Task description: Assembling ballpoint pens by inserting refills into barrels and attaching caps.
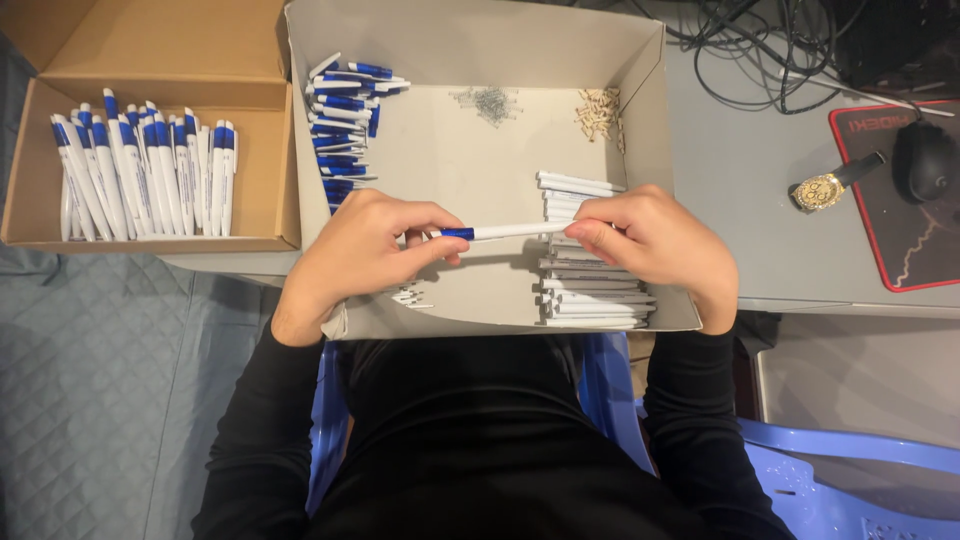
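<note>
At far left, a brown cardboard box (262,190) holds finished blue-and-white pens (145,175). Over the white box (640,120) in front of me, my left hand (355,250) has its fingers (440,243) pinched narrow on the blue end of a white pen (500,232), held level. My right hand (650,240) closes its fingers (595,232) on the pen's white end, directly above a stack of white barrels (590,295). Blue parts (345,120), springs (490,102) and small tan pieces (600,112) lie along the box's far side; a gold watch (822,190) rests on the tabletop (750,200) at right
</note>
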